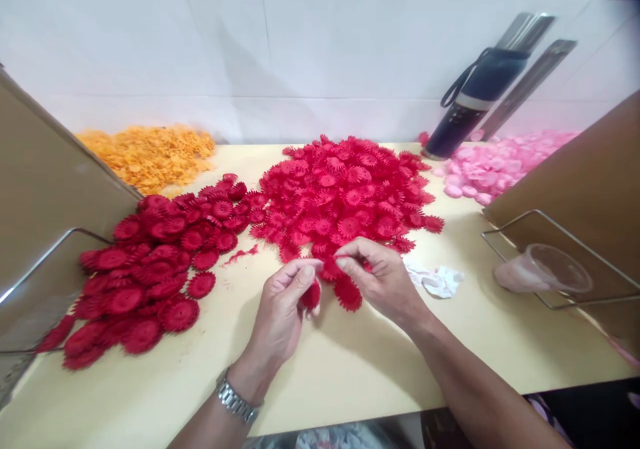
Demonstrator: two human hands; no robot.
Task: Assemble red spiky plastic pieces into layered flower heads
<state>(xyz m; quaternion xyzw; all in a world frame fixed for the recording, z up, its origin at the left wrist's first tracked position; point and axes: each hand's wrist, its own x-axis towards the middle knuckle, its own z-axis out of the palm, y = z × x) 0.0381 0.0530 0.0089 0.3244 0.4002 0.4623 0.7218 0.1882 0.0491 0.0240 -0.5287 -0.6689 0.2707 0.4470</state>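
My left hand (287,309) is closed around a dark red fringed fabric flower piece (311,295), thumb and forefinger pressed together above it. Just to its right, my right hand (377,279) pinches thumb against forefinger; whatever lies between those fingertips is too small to make out. Behind both hands rises a large pile of bright red fringed flower pieces (345,189), a few of them spilling forward between the hands. A second pile, of darker red flower pieces (150,269), spreads over the table to the left.
Orange petals (155,155) and pink petals (505,162) are heaped at the back. A dark blue flask (480,99) stands by the wall. Crumpled white tissue (440,281) lies right of my hand. A plastic cup (545,272) sits in a wire holder. Brown panels flank the table (390,382).
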